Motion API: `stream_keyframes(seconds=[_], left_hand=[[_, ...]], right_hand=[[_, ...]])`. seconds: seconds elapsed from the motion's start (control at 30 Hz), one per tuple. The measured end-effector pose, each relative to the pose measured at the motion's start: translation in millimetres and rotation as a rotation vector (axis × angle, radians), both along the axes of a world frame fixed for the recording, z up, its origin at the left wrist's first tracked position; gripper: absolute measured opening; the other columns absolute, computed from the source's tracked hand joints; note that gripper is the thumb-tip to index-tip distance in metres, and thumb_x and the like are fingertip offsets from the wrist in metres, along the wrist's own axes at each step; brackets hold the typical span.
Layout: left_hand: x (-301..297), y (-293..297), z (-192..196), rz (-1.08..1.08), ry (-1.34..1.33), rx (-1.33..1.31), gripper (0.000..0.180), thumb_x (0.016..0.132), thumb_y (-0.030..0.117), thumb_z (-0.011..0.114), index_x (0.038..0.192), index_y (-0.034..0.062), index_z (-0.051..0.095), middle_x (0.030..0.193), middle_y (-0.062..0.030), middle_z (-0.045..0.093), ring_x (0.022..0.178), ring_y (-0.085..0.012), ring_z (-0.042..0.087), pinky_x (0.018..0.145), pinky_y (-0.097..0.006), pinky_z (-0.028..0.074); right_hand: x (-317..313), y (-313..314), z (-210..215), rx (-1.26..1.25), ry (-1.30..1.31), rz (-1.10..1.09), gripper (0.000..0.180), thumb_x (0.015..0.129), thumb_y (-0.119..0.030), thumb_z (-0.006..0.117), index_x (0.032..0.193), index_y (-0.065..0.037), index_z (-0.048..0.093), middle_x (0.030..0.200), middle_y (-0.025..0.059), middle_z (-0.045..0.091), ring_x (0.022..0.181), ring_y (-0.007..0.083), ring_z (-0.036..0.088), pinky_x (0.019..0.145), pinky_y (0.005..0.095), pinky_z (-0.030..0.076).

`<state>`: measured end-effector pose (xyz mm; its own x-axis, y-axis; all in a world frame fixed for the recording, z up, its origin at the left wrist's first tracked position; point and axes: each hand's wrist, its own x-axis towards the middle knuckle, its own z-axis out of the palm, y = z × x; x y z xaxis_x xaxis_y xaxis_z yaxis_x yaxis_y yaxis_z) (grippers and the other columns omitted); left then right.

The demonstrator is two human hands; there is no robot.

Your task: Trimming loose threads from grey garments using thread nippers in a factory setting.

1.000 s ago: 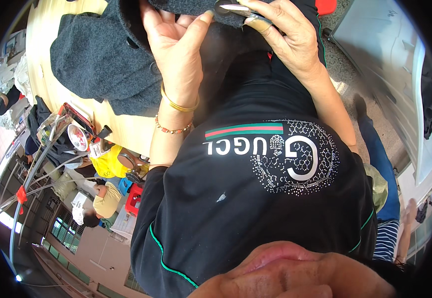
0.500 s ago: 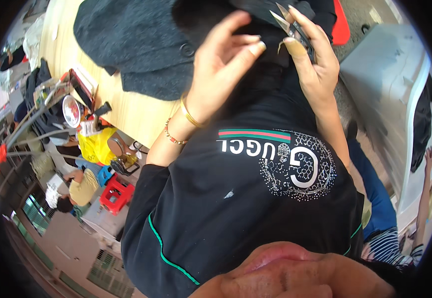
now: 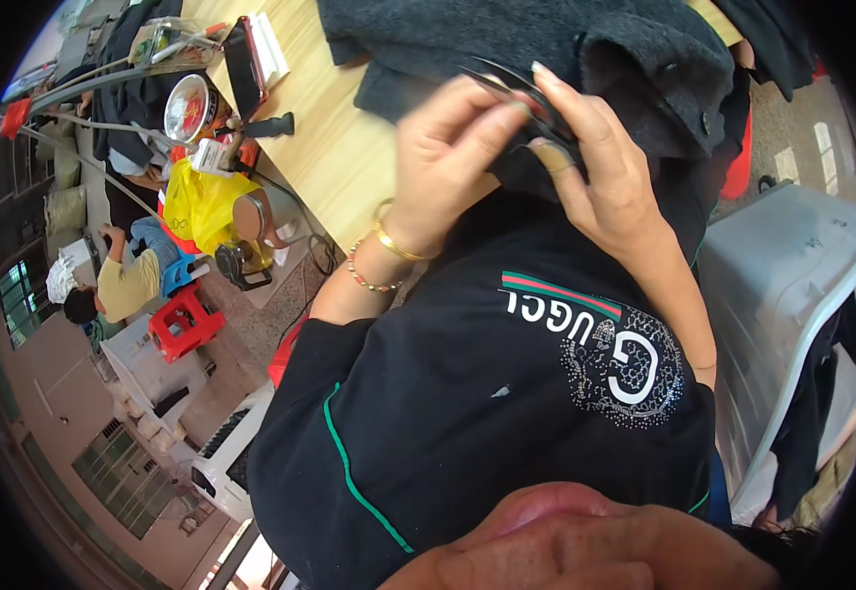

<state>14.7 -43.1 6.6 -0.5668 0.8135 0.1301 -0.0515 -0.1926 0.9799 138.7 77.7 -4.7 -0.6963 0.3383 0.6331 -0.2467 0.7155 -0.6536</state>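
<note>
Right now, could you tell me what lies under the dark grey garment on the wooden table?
Under the dark grey garment only the light wooden tabletop shows, bare beside it. Whatever lies beneath its folds is covered.

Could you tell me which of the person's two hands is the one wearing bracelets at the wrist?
The left hand: a gold bangle and a beaded bracelet circle its wrist. The right hand, gripping the small scissors, has a bare wrist.

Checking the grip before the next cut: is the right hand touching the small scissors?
Touching. The head view shows the right hand with its fingers wrapped around the small scissors, held over the dark grey garment.
</note>
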Motion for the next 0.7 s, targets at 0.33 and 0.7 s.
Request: stream_keyframes(seconds=[0.33, 0.7], left_hand=[[-240.9, -71.7, -29.9, 0.563, 0.5, -0.51, 0.026, 0.095, 0.026, 0.059, 0.087, 0.0041, 0.072, 0.065, 0.0021, 0.06, 0.052, -0.0037, 0.049, 0.044, -0.021, 0.036], [-219.1, -46.1, -25.5, 0.636, 1.091, -0.699, 0.044, 0.085, 0.035, 0.07, 0.11, -0.0004, 0.067, 0.09, -0.0127, 0.07, 0.081, -0.0293, 0.066, 0.08, -0.038, 0.051]], right_hand=[[-7.8, 30.2, -9.8, 0.48, -0.354, -0.164, 0.043, 0.076, -0.011, 0.072, 0.117, -0.012, 0.065, 0.12, 0.0051, 0.062, 0.12, 0.0214, 0.057, 0.106, 0.0398, 0.041], [-11.5, 64.1, 21.1, 0.58, -0.303, -0.098, 0.029, 0.082, -0.006, 0.069, 0.111, -0.007, 0.068, 0.105, 0.0075, 0.069, 0.102, 0.0211, 0.066, 0.096, 0.0395, 0.049]])
